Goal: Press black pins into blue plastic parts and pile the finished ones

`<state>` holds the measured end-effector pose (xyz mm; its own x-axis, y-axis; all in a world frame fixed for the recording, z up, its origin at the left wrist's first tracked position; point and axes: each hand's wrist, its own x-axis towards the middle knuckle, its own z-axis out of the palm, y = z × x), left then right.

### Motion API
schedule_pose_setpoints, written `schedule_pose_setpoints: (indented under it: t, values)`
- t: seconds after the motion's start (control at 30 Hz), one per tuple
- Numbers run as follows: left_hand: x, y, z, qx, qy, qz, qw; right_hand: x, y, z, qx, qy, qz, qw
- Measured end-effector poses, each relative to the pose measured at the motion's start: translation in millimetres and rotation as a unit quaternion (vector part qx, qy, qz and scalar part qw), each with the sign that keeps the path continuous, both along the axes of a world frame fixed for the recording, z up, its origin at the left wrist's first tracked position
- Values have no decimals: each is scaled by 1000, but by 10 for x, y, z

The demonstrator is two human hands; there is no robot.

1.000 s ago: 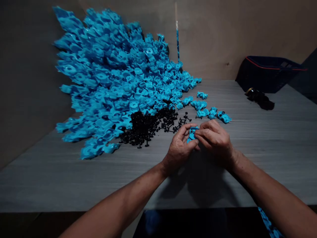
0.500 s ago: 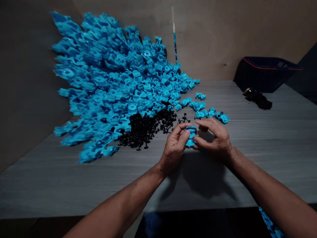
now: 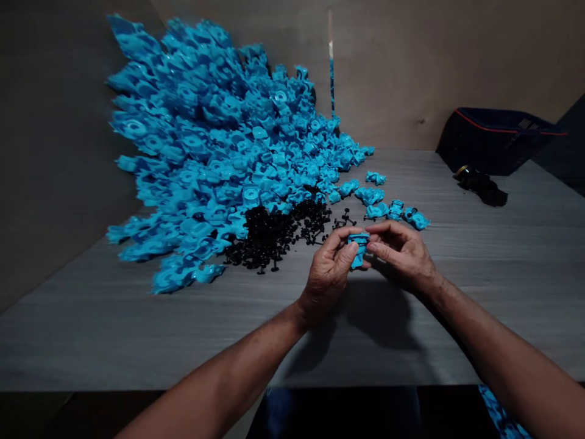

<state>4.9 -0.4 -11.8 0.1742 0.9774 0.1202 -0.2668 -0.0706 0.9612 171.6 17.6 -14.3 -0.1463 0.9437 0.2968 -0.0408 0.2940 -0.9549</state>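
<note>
Between thumb and fingers, my left hand grips a small blue plastic piece above the table. My right hand has its thumb and forefinger closed at the right edge of the same piece, around a tiny dark part too small to make out. Just beyond my hands are loose black axles with wheels and a few blue pieces. To the left, a heap of black axles lies against a large pile of blue pieces.
A dark bin with a red rim stands at the back right. A black object with a gold ring lies before it. A thin blue-stained stick rises by the back wall. Blue material shows below the table edge.
My right thumb and forefinger have come together at the blue piece's edge. The blue piece has tilted slightly. The whole view has shifted a little.
</note>
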Motion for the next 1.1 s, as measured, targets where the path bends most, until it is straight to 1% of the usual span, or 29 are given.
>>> schedule_pose_setpoints:
  t: [0.1,0.23,0.4,0.53,0.67,0.73,0.77,0.83,0.9,0.93,1.0,1.1]
  values:
    - [12,-3,13,2,4,9,1000,-3,24,-9,-37,31,40,998]
    - [34,-17,2,-1,18,31,999,-8,20,-2,-60,50,57,995]
    - [49,-27,5,-11,33,40,999,-28,22,-32,-54,40,35,997]
    - [55,3,-14,-18,28,44,999,-57,56,-93,-73,51,27,996]
    - [67,86,-55,-48,-19,6,999,-46,83,-111,-93,82,35,992]
    - [51,139,-49,-67,-54,3,996,-2,118,-122,-91,78,7,993]
    - [30,166,-33,-72,-67,17,995,30,146,-136,-80,64,-19,995]
    - [-41,220,20,-77,-83,68,991,111,226,-190,-40,14,-86,995]
    - [-135,269,85,-81,-92,123,985,199,320,-274,12,-49,-150,987]
    - [-181,291,115,-85,-97,146,981,240,363,-320,34,-80,-171,981]
    - [-249,323,160,-93,-102,173,975,309,429,-399,65,-133,-189,971]
    - [-268,331,181,-102,-93,179,974,368,452,-442,107,-193,-185,958]
